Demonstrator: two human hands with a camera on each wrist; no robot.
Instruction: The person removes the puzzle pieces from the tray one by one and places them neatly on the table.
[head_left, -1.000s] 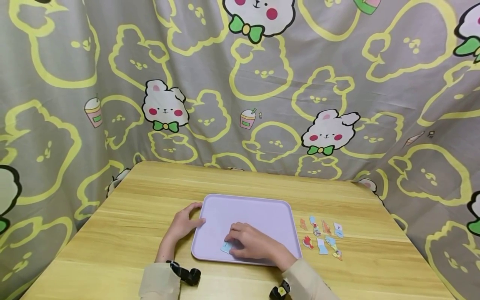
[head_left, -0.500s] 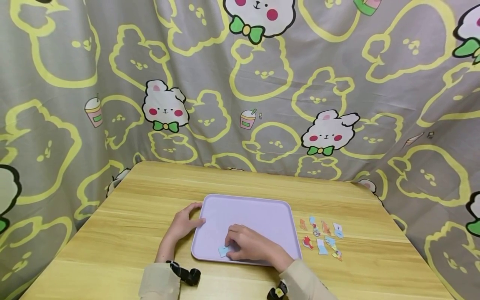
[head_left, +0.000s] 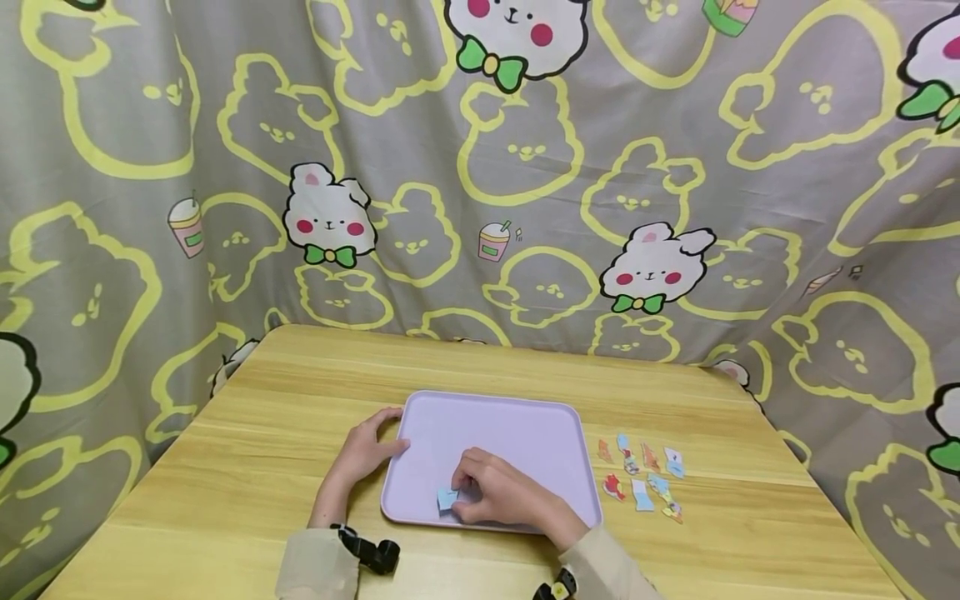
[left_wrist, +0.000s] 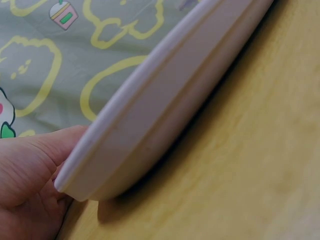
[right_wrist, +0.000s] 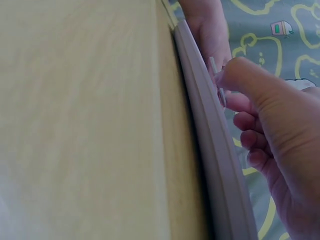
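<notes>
In the head view a lilac tray (head_left: 525, 433) lies on the wooden table. My left hand (head_left: 363, 454) holds its left rim, the thumb over the edge and the other fingers along the outside. Over the tray's front left part, my right hand (head_left: 498, 493) pinches a light-blue puzzle piece (head_left: 446, 500) between thumb and fingers. In the right wrist view that puzzle piece (right_wrist: 218, 82) shows edge-on at the fingertips, just beyond the tray's wall (right_wrist: 215, 145). Whether it touches the tray floor I cannot tell. The left wrist view shows the tray's outer side (left_wrist: 145, 115) beside the left hand (left_wrist: 30, 175).
Several more puzzle pieces (head_left: 642, 495) in blue, orange and red lie loosely in two rows on the table (head_left: 720, 533), right of the tray. A patterned curtain (head_left: 420, 125) hangs behind the table and at both sides. Each wrist wears a black camera (head_left: 382, 557).
My right hand has shifted slightly left with the light-blue puzzle piece, which has turned a little in the fingers. The left hand stays on the tray's rim.
</notes>
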